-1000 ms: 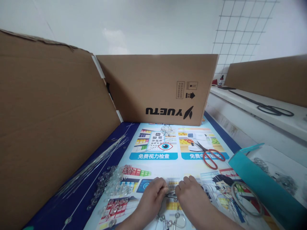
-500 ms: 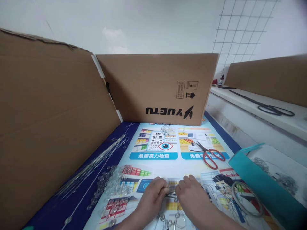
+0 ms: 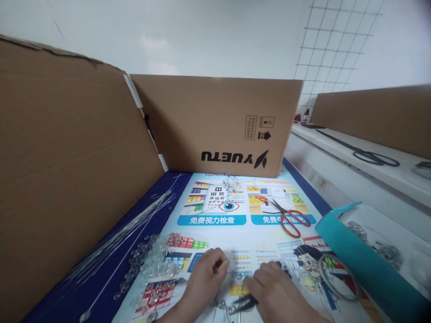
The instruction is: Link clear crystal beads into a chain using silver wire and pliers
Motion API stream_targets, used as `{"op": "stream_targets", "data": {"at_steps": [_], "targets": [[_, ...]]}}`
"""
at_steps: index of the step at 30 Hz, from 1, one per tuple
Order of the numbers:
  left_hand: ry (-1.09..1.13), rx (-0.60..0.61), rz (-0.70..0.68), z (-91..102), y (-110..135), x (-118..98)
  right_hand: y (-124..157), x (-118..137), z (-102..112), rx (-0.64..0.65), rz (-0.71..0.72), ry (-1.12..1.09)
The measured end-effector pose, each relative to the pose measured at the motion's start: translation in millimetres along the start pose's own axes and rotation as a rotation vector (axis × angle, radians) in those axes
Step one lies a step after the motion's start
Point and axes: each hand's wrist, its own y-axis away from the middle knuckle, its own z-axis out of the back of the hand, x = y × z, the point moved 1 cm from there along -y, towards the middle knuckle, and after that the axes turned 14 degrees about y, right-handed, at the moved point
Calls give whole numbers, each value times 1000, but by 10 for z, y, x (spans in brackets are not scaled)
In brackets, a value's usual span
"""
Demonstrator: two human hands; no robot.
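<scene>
My left hand (image 3: pixel 204 274) rests near the bottom edge of the table mat, fingers pinched on a thin wire with clear beads (image 3: pixel 232 272). My right hand (image 3: pixel 274 291) lies just right of it, closed around small dark pliers (image 3: pixel 245 304) whose tip points left toward the wire. A pile of clear flat beads (image 3: pixel 151 264) lies left of my left hand. A bundle of long thin wires (image 3: pixel 134 229) runs along the blue mat edge.
Red-handled scissors (image 3: pixel 290 218) lie on the printed mat (image 3: pixel 218 220). A wire ring (image 3: pixel 338 277) leans by a teal box (image 3: pixel 363 264) at right. Cardboard walls (image 3: pixel 67 157) stand at left and back. A small beaded piece (image 3: pixel 231 182) sits near the back cardboard.
My hands have drawn apart and toward me; the right hand dropped lower with the pliers. The view shifted slightly left.
</scene>
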Motion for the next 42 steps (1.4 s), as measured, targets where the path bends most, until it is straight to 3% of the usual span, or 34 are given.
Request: {"op": "stream_targets", "data": {"at_steps": [2, 4, 9, 19, 35, 42], "targets": [[27, 18, 4, 10, -3, -2, 44, 132, -82, -119, 115, 20], [54, 37, 10, 21, -2, -3, 62, 225, -162, -217, 106, 65], [93, 58, 9, 45, -3, 26, 52, 249, -216, -268, 119, 65], [44, 134, -169, 69, 3, -80, 34, 107, -137, -171, 246, 53], [140, 188, -108, 32, 44, -206, 47, 104, -77, -129, 368, 89], [162, 342, -83, 53, 30, -270, 50, 87, -81, -151, 389, 94]]}}
